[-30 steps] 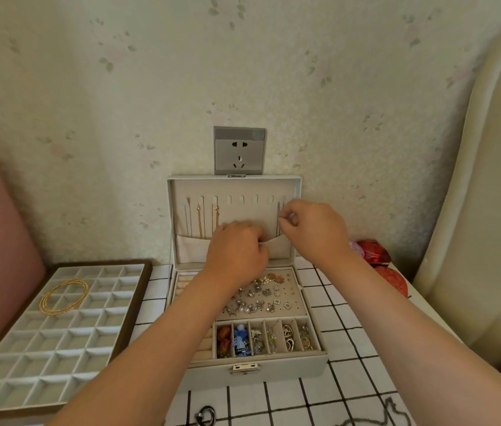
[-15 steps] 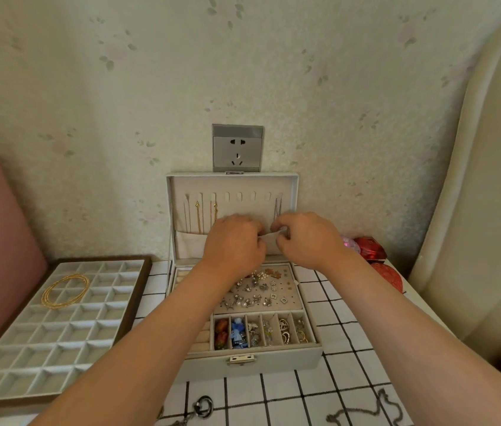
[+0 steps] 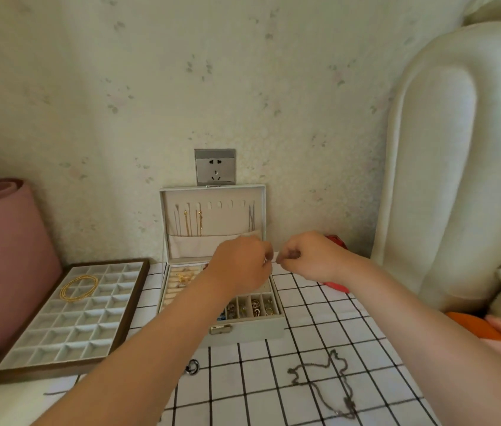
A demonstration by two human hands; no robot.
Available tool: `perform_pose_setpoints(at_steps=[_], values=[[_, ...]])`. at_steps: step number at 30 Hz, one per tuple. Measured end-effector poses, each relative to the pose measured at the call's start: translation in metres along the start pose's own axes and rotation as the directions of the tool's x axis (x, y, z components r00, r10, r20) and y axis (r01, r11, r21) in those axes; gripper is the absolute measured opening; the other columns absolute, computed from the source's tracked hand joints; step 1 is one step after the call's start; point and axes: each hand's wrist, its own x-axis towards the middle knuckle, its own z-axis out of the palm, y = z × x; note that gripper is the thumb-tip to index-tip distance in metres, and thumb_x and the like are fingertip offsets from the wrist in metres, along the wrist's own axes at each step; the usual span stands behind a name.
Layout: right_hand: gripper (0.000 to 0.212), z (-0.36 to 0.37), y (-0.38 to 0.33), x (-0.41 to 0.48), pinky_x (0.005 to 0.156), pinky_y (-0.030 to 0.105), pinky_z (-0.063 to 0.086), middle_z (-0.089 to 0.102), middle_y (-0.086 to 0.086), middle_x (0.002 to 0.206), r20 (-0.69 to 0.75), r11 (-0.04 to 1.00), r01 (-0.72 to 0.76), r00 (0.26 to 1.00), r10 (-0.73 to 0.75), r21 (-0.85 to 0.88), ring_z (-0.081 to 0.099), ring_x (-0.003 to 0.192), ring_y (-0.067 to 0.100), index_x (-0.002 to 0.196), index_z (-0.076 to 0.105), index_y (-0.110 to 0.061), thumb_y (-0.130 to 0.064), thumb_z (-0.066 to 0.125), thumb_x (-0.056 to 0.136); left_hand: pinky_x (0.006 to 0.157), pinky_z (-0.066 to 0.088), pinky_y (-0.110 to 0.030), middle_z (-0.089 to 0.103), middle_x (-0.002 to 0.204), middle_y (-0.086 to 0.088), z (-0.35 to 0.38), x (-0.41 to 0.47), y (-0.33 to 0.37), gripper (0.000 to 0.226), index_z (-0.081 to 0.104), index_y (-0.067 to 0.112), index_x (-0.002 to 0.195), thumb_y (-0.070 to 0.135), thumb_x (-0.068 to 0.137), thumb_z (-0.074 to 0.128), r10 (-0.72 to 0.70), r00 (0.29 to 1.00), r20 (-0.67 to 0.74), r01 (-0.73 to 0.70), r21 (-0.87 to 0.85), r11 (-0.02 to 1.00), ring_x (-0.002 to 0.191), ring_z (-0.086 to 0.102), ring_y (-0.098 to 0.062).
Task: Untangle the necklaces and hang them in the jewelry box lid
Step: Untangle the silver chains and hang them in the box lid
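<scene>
Both hands bunched close together over open jewelry box (image 3: 243, 335).
Left hand (image 3: 241, 264) and right hand (image 3: 312, 256) curled, fingertips nearly meeting; impossible to tell whether anything pinched. Gold chains (image 3: 187, 224) and thin chain (image 3: 251, 219) hanging in upright lid (image 3: 212, 189). Tangled silver necklace (image 3: 317, 388) loose on checked cloth (image 3: 304, 318), well apart from hands.

We could read no text, number or brand anywhere. The grey square plastic wall socket (image 3: 214, 166) showed only its pin holes. The small brass-coloured metal latch (image 3: 220, 329) on the pale grey rectangular jewelry box (image 3: 254, 332) was too blurred to tell any marking.
</scene>
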Motion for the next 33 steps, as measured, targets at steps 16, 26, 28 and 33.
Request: perform_pose_setpoints(at_steps=[16,26,28,33], values=[[0.018,0.065,0.018,-0.108,0.081,0.026,0.053,0.074,-0.012,0.095,0.205,0.97,-0.056,0.973,0.106,-0.237,0.066,0.089,0.01,0.097,0.079,-0.031,-0.03,0.071,0.081,0.084,0.051,-0.035,0.065,0.112,-0.002,0.056,-0.089,0.061,0.026,0.068,0.022,0.118,0.027,0.095,0.056,0.167,0.905,0.391,-0.174,-0.017,0.985,0.104,0.061,-0.024],[0.019,0.07,0.023,-0.107,0.077,0.036,0.055,0.071,0.003,0.091,0.241,0.952,-0.037,0.964,0.114,-0.304,0.065,0.086,0.024,0.092,0.074,-0.018,-0.03,0.06,0.087,0.088,0.052,-0.037,0.065,0.109,-0.002,0.07,-0.084,0.067,0.032,0.064,0.018,0.118,0.032,0.089,0.065,0.068,0.912,0.404,-0.001,-0.164,0.987,0.1,0.06,-0.021],[0.018,0.061,0.02,-0.103,0.076,0.036,0.053,0.07,0.005,0.092,0.22,0.984,-0.074,0.969,0.109,-0.162,0.065,0.087,0.023,0.092,0.071,-0.015,-0.028,0.059,0.087,0.088,0.051,-0.033,0.066,0.106,-0.002,0.066,-0.08,0.067,0.032,0.064,0.016,0.116,0.026,0.086,0.067,0.023,0.931,0.366,0.089,-0.287,0.954,0.098,0.061,-0.02],[0.015,0.044,0.008,-0.096,0.068,0.028,0.047,0.068,-0.006,0.077,0.144,0.995,-0.063,0.988,0.051,0.082,0.061,0.075,0.012,0.078,0.064,-0.024,-0.021,0.057,0.091,0.081,0.053,-0.035,0.073,0.081,0.004,0.049,-0.072,0.057,0.018,0.07,0.019,0.103,0.015,0.086,0.065,-0.039,0.924,0.38,0.257,-0.543,0.799,0.075,0.066,-0.008]])
